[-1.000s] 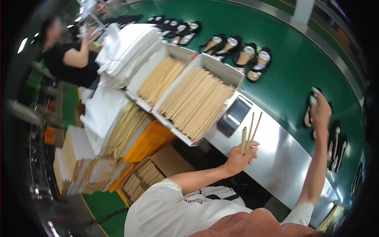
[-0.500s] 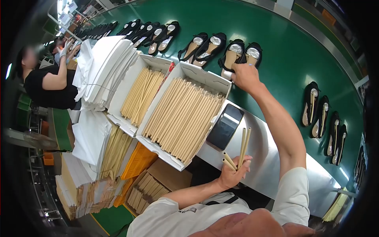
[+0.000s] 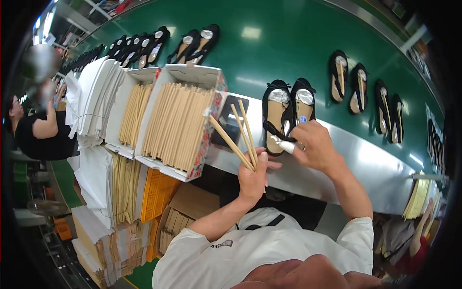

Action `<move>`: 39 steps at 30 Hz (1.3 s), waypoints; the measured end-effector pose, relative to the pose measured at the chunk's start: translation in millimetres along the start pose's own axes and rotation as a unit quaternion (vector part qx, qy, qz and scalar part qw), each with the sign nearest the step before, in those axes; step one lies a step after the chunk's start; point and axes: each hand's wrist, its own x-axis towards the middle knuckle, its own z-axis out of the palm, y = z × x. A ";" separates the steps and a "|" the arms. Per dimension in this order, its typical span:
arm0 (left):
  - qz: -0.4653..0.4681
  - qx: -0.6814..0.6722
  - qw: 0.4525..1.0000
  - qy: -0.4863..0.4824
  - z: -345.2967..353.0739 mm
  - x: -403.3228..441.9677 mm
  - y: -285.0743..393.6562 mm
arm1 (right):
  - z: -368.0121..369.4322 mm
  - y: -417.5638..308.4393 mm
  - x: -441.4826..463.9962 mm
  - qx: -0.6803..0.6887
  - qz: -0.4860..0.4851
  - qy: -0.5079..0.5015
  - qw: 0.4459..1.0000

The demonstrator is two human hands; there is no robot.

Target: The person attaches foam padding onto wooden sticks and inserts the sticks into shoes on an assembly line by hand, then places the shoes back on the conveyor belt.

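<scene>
My left hand is closed around several slim tan paper sticks, which point up and away from me. A pair of black flat shoes stands in front of me, one shoe beside the other, with silvery stuffing in the toes. My right hand, with a white wrap on one finger, grips the pair at the heel end; its fingers partly hide the right shoe's heel. A blue round sticker shows on that shoe's insole.
White boxes of sticks stand at left, beside a dark phone on the metal ledge. Stacked white paper is further left. More black shoes, some with sticks inside, stand on the green belt. A co-worker is at far left.
My right hand has drawn the pair of shoes from the green belt toward me, near the metal ledge. My left hand has moved up toward them with its sticks.
</scene>
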 end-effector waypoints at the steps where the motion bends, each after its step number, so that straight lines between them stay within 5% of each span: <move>1: -0.014 0.007 1.000 -0.005 -0.4 -7.6 -4.5 | -1.9 -6.1 -18.7 -0.014 0.001 -0.009 1.000; 16: -0.013 0.124 0.992 0.010 -1.5 -59.3 -29.4 | 8.8 -51.8 -109.1 -0.010 0.025 0.001 1.000; 19: -0.035 0.158 0.987 -0.011 -9.4 -59.0 -21.8 | 2.7 -57.1 -113.6 -0.032 0.025 0.048 0.998; 21: -0.042 0.223 0.973 -0.032 -20.1 -57.3 -21.3 | -0.9 -49.6 -121.2 -0.037 0.027 0.182 0.982; 22: -0.031 0.221 0.974 -0.025 -22.8 -58.3 -20.3 | -3.7 -47.5 -130.1 -0.030 0.127 0.153 0.980; 23: -0.034 0.221 0.974 -0.026 -25.9 -59.2 -19.9 | -2.9 -46.5 -129.5 -0.030 0.129 0.151 0.980; 25: 0.002 0.191 0.981 -0.007 -32.0 -59.2 -20.0 | -3.2 -40.6 -119.7 0.081 0.237 0.258 0.933; 27: 0.019 0.172 0.985 -0.012 -34.2 -56.8 -17.8 | 5.9 -29.7 -122.0 0.138 0.292 0.195 0.926; 29: 0.060 0.113 0.992 -0.006 -30.6 -51.1 -11.3 | 22.4 -23.1 -120.6 0.347 0.349 0.163 0.855; 39: 0.065 0.159 0.985 0.011 -23.1 -18.9 4.9 | 42.8 -24.5 -118.0 0.302 0.291 0.148 0.896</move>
